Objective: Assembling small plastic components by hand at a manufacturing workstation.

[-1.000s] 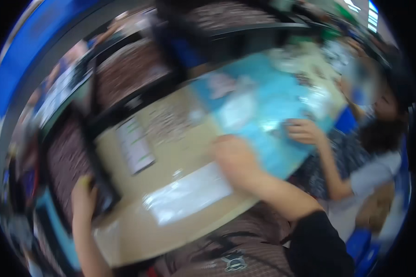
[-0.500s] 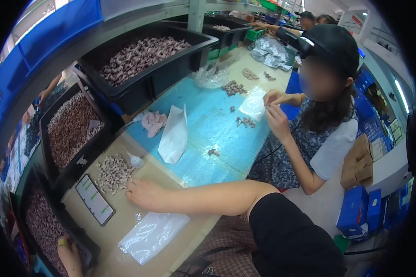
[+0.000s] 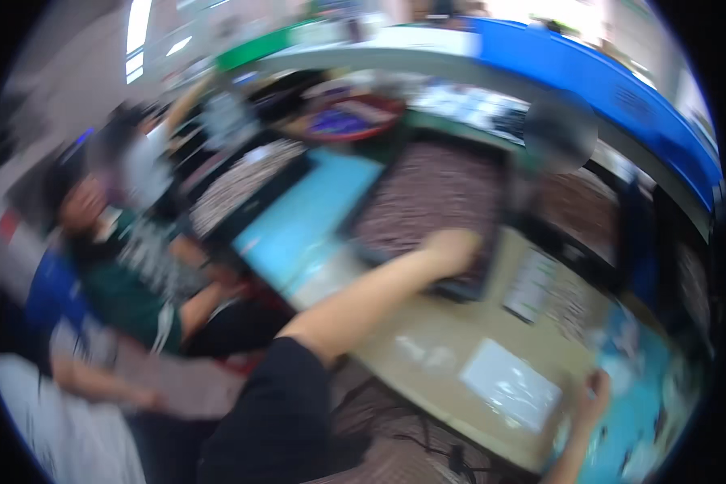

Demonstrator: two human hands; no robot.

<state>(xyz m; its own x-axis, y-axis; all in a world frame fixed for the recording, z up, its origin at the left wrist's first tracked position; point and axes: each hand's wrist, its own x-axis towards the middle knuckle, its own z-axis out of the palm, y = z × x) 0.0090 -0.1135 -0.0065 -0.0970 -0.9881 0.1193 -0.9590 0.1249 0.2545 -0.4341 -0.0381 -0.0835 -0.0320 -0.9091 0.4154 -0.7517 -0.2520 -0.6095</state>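
Observation:
Motion blurs the whole view. My left hand (image 3: 453, 252) reaches into the near part of a black tray (image 3: 469, 292) filled with small brownish-purple pieces (image 3: 427, 185); its fingers are smeared and partly hidden. At the lower right, my right hand (image 3: 594, 397) is raised by the table's edge, beside a flat clear-and-white plastic bag (image 3: 510, 385). Blur hides whether those fingers hold anything. Beyond the bag are a small pile of pale pieces (image 3: 569, 310) and a phone (image 3: 529, 284) with a lit screen.
Another black tray with brown pieces (image 3: 577, 206) stands at the back right, under a shelf with a blue bin (image 3: 573, 68). At far left is a tray of pale pieces (image 3: 246, 185) by a blue mat (image 3: 319, 210). Seated people (image 3: 129, 274) are on the left.
The view has swung left, bringing the brownish-purple tray to the middle. My left hand is still at that tray. My right hand has moved away from the pale pile, toward the right.

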